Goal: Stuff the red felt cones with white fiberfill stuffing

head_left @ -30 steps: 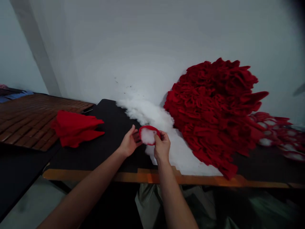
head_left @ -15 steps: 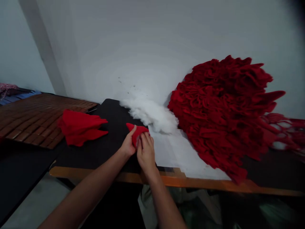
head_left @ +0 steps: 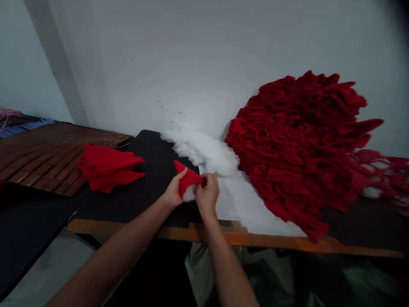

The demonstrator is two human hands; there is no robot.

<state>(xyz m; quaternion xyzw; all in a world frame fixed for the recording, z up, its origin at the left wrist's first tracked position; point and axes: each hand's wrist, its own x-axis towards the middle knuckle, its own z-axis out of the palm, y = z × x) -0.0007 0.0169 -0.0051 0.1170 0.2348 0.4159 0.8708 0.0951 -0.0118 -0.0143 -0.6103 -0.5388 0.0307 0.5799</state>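
Partly hiding left hand [head_left: 175, 189] behind pointed red cloth [head_left: 188, 178] gripped there; pinching it with right hand [head_left: 207, 192]; baring fluffy white stuffing [head_left: 189, 193]

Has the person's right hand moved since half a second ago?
Yes: judged against the white sheet, the right hand has shifted to the right, away from the left hand.

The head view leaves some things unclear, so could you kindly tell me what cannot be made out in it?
In the head view:
Left grip: far fingers hidden behind the small red piece.
The piece's right corner: covered by the right grip.
The piece's inside: hidden by its cloth and the white filling.
Red-and-white items: blurred, cut off by the right edge.
Underside of the red heap: hidden by the heap.
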